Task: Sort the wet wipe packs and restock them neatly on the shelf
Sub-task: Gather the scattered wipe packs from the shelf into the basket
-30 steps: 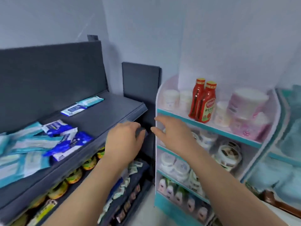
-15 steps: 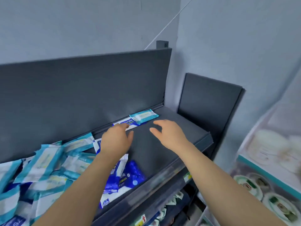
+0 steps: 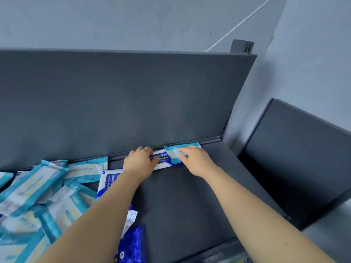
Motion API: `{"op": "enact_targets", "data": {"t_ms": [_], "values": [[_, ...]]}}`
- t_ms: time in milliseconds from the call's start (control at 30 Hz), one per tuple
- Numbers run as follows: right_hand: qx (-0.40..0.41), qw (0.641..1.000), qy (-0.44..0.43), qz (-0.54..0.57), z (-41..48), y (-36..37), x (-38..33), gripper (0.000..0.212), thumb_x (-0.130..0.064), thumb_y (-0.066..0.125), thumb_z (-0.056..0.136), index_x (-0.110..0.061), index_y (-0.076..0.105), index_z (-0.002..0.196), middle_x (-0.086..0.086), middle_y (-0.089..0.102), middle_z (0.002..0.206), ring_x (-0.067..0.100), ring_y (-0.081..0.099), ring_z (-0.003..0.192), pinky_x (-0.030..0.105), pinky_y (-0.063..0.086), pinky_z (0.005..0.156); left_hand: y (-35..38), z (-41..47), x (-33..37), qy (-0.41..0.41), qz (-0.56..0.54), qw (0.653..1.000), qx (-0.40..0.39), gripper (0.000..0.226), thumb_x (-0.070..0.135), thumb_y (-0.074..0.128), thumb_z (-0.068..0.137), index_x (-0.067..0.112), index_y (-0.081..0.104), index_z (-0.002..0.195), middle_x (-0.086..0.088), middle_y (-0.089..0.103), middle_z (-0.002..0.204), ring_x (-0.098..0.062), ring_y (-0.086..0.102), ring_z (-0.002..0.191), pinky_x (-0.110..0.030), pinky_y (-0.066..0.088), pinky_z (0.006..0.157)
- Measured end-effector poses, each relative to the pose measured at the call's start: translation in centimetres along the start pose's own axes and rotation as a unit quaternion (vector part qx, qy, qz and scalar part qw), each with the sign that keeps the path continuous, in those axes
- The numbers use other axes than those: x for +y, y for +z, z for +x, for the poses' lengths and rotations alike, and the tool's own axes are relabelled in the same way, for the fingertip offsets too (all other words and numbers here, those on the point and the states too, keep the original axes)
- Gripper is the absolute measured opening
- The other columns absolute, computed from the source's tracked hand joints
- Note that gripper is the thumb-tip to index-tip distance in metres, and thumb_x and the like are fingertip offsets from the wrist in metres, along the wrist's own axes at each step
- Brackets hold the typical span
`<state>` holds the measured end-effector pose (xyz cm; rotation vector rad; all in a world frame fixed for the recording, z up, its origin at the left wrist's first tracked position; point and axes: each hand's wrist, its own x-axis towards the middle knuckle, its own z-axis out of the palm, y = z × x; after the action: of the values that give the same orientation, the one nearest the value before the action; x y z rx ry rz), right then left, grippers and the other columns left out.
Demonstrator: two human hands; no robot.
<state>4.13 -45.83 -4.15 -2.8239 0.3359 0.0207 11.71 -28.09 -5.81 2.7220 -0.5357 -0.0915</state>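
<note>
Wet wipe packs (image 3: 43, 188) heaped left of left hand (image 3: 139, 162), which pinches blue pack (image 3: 161, 160); right hand (image 3: 197, 162) on overlapping teal pack (image 3: 172, 154), grip unclear; best slide them apart, flush to shelf (image 3: 190, 205) back

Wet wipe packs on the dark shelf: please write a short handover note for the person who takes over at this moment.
Left grip: holds the left end of the blue and white pack at the back of the shelf.
Right grip: appears to pinch the teal pack, which overlaps the right end of the blue and white pack.
Done: only these two packs lie along the back panel.
Left: the mixed pile on the left side is unsorted, and a dark blue pack lies near the front edge. Sort by kind and line them up.
</note>
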Motion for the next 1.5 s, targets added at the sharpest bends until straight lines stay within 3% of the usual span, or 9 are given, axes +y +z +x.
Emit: {"op": "enact_targets", "data": {"t_ms": [133,233,433,633,733,1033,1167,1233,1500], "values": [[-0.01,1.0,-0.005,0.006,1.4,0.1,0.9,0.053,-0.037,0.053,0.093,-0.024,0.041,0.142,0.005,0.041,0.138,0.025,0.04,0.128,0.036,0.033,0.104,-0.5,0.2,0.2,-0.034,0.044,0.997,-0.046,0.064,0.063,0.055,0.083,0.026,0.045,0.135,-0.003,0.049,0.132,-0.027,0.041,0.125,-0.039,0.036,0.102],[-0.054,0.998,0.003,-0.044,2.1,0.0,1.0,0.06,-0.048,0.049,0.092,-0.025,0.034,0.146,0.004,0.025,0.152,0.029,0.026,0.135,0.04,0.027,0.106,-0.6,0.0,0.4,-0.045,0.047,0.995,-0.07,0.049,0.063,0.056,0.082,0.029,0.057,0.117,-0.002,0.044,0.128,-0.024,0.04,0.123,-0.038,0.033,0.102],[-0.059,0.997,0.035,-0.042,1.5,0.0,1.6,0.063,-0.065,0.05,0.083,-0.023,0.045,0.13,0.006,0.042,0.133,0.028,0.033,0.124,0.038,0.028,0.101,-0.6,-0.6,0.6,-0.036,-0.108,0.991,-0.074,0.031,0.042,0.071,0.081,0.02,0.048,0.084,0.001,0.06,0.088,-0.017,0.054,0.076,-0.028,0.038,0.06],[-0.072,0.984,0.031,0.161,-1.0,-0.3,0.1,0.037,-0.054,0.061,0.082,-0.021,0.046,0.085,-0.001,0.052,0.101,0.017,0.055,0.087,0.031,0.042,0.07,-3.8,-2.6,0.1,-0.011,-0.153,0.988,0.025,0.029,0.035,0.074,0.08,0.018,0.052,0.087,0.005,0.056,0.079,-0.009,0.051,0.065,-0.022,0.034,0.052],[-0.066,0.956,0.012,0.285,-2.5,-1.4,-2.8,0.025,-0.045,0.063,0.086,-0.023,0.05,0.083,-0.007,0.057,0.08,0.006,0.055,0.066,0.024,0.039,0.054,-7.0,-4.7,-1.7,-0.023,-0.157,0.985,0.061,0.021,0.034,0.071,0.083,0.017,0.064,0.093,0.005,0.062,0.076,-0.011,0.056,0.065,-0.021,0.037,0.051],[-0.126,0.902,0.095,0.402,-2.4,3.2,-12.3,0.027,-0.028,0.065,0.087,-0.007,0.065,0.105,0.01,0.072,0.102,0.027,0.07,0.091,0.047,0.055,0.088,-9.5,-12.6,-11.8,-0.196,-0.167,0.965,0.041,0.021,0.03,0.065,0.088,0.015,0.057,0.077,-0.002,0.061,0.069,-0.019,0.057,0.062,-0.027,0.038,0.053],[-0.134,0.925,0.111,0.337,-2.9,4.4,-15.4,0.039,-0.023,0.073,0.074,-0.006,0.058,0.106,0.01,0.067,0.1,0.022,0.066,0.082,0.03,0.054,0.066,-9.2,-14.1,-13.8,-0.244,-0.055,0.967,-0.041,0.052,0.059,0.066,0.077,0.016,0.054,0.104,-0.009,0.048,0.116,-0.03,0.052,0.107,-0.033,0.044,0.079],[-0.128,0.94,0.118,0.295,-3.3,4.2,-16.6,0.041,-0.021,0.075,0.074,-0.006,0.052,0.104,0.01,0.062,0.1,0.021,0.062,0.08,0.025,0.046,0.057,-9.2,-14.3,-14.2,-0.239,-0.052,0.968,-0.05,0.065,0.063,0.067,0.073,0.017,0.052,0.115,-0.009,0.047,0.123,-0.03,0.052,0.108,-0.037,0.048,0.087],[-0.141,0.931,0.164,0.295,-4.3,3.9,-17.8,0.026,-0.02,0.076,0.078,-0.009,0.054,0.088,0.009,0.067,0.098,0.019,0.064,0.079,0.026,0.048,0.062,-9.4,-15.1,-13.7,-0.2,-0.219,0.955,0.003,0.067,0.039,0.082,0.071,0.016,0.045,0.122,0.002,0.055,0.107,-0.007,0.052,0.073,-0.018,0.035,0.049]]}}
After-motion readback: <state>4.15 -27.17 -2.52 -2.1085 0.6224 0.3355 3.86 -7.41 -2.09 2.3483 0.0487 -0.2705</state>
